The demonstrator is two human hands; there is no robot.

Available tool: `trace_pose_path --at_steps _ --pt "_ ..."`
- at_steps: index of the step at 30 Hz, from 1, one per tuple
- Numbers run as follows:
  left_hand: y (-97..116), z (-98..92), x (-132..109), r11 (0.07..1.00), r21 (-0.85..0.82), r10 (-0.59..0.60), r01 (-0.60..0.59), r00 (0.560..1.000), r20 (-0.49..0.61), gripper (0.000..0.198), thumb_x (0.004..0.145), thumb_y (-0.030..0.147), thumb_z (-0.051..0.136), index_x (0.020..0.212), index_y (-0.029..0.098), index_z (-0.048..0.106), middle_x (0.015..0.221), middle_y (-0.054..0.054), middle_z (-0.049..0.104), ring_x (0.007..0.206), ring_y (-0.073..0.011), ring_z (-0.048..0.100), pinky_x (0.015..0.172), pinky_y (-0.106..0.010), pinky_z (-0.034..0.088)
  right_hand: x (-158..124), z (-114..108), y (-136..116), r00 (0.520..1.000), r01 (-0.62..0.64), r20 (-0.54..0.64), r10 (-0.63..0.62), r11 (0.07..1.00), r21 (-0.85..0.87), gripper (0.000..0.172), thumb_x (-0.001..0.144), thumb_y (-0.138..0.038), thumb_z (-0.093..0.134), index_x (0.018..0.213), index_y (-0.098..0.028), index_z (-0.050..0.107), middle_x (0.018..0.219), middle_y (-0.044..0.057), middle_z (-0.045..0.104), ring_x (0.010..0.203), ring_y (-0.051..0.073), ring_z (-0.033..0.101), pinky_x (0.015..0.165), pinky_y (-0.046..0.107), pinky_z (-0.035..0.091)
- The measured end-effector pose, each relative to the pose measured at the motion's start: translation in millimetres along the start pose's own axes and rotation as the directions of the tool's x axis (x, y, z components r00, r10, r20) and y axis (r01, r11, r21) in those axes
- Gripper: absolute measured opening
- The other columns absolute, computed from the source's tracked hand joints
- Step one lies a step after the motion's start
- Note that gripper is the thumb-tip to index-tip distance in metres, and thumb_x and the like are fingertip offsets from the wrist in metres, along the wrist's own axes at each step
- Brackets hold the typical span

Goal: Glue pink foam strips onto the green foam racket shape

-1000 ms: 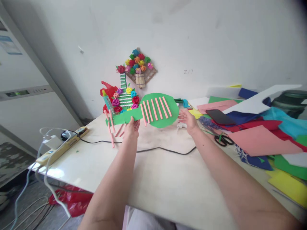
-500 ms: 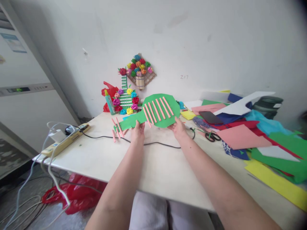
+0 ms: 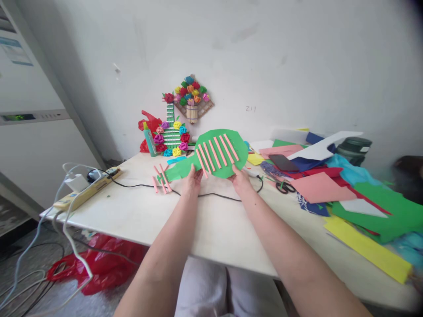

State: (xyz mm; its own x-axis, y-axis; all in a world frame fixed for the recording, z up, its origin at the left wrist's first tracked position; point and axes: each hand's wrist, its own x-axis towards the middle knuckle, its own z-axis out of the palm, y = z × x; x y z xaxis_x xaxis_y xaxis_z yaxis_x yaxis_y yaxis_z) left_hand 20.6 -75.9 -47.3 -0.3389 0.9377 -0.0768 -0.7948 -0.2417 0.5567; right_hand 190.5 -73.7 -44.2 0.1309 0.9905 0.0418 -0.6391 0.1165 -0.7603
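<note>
Both hands hold a green guitar-shaped paper cutout (image 3: 238,149), tilted up towards me above the table. My left hand (image 3: 194,178) is closed on its lower edge where the neck meets the round body. My right hand (image 3: 239,177) grips the lower right edge of the body, thumb on the front. Several pink paper strips (image 3: 217,152) lie in a slanted row across the body. More pink strips (image 3: 161,178) are at the neck's far left end; whether all of them touch the cutout I cannot tell.
Against the wall stand a flower-trimmed paper guitar (image 3: 172,132), a flower basket plaque (image 3: 192,112) and a glue bottle (image 3: 150,140). Coloured paper (image 3: 325,187), scissors (image 3: 284,187) and a phone (image 3: 283,163) lie right. A black cable (image 3: 218,197) runs from the power strip (image 3: 84,191).
My right hand has shifted left along the cutout's lower edge, and its thumb now shows on the front. The cutout stays almost in place. The view has turned slightly.
</note>
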Motion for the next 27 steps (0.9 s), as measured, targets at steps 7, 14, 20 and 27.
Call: trace_pose_path --at_steps 7,14,20,27 --pt "0.4 -0.5 -2.9 1.000 0.019 -0.008 0.008 1.000 0.004 0.009 0.077 0.019 0.059 0.085 0.015 0.060 0.067 -0.002 0.065 0.060 -0.0096 0.062 0.062 -0.020 0.051 -4.6 -0.4 -3.0 0.999 -0.030 0.012 0.031 0.999 -0.032 0.019 0.063 -0.026 0.067 0.079 -0.019 0.057 0.068 0.001 0.066 0.059 0.017 0.061 0.056 0.036 0.054" --pt "8.8 1.4 -7.6 0.996 0.068 0.066 -0.064 0.997 -0.026 0.010 0.076 0.016 0.059 0.086 0.014 0.060 0.066 -0.002 0.065 0.057 -0.0093 0.061 0.060 -0.020 0.051 -2.8 -6.8 -8.4 0.999 -0.046 -0.009 0.046 0.995 -0.092 0.019 0.064 -0.023 0.060 0.082 -0.017 0.058 0.066 0.001 0.065 0.056 0.017 0.060 0.051 0.033 0.052" --pt "12.6 0.6 -7.6 0.989 0.119 0.087 -0.082 0.996 -0.037 0.006 0.075 0.016 0.060 0.079 0.012 0.059 0.064 -0.003 0.064 0.054 -0.0104 0.061 0.057 -0.021 0.051 3.2 -14.0 -18.4 0.994 -0.012 -0.111 -0.001 0.993 -0.119 0.020 0.065 -0.029 0.058 0.082 -0.017 0.057 0.060 0.001 0.063 0.054 0.015 0.059 0.050 0.029 0.051" --pt "12.4 -1.9 -5.2 0.981 0.167 0.098 -0.096 0.995 -0.006 0.008 0.072 0.016 0.061 0.079 0.011 0.058 0.064 -0.004 0.064 0.054 -0.0121 0.062 0.054 -0.022 0.050 3.7 -17.2 -22.7 0.985 0.130 -0.087 -0.152 0.968 -0.214 0.036 0.059 -0.035 0.065 0.090 -0.017 0.060 0.072 0.003 0.066 0.065 0.018 0.063 0.062 0.035 0.052"
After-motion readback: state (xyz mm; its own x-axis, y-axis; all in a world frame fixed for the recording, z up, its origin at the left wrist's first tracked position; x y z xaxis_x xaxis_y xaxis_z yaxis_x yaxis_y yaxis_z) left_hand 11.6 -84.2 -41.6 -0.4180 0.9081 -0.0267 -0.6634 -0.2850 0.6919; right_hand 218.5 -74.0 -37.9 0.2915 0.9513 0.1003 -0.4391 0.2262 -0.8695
